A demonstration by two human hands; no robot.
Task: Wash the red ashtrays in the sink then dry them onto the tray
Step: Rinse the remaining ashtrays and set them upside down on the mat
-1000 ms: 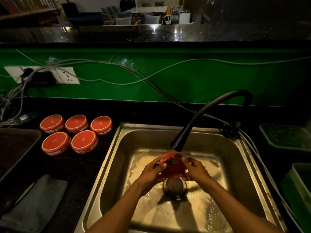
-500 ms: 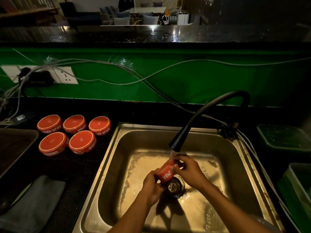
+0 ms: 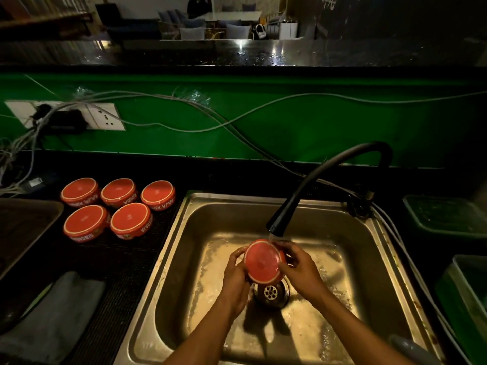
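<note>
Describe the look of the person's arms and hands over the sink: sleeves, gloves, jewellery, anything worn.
Both forearms are bare up to the bottom edge of the picture, so no sleeves show. The left hand and the right hand wear no gloves. No watch, bracelet or ring can be made out in the dim light. The fingers are bare too; whether they are wet cannot be told.

Head camera looks down, close over sink [image 3: 374, 262] (wide-angle).

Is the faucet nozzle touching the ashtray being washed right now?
Apart. The head view shows a short stream of water between the faucet nozzle and the ashtray, which sits just below it.
</note>
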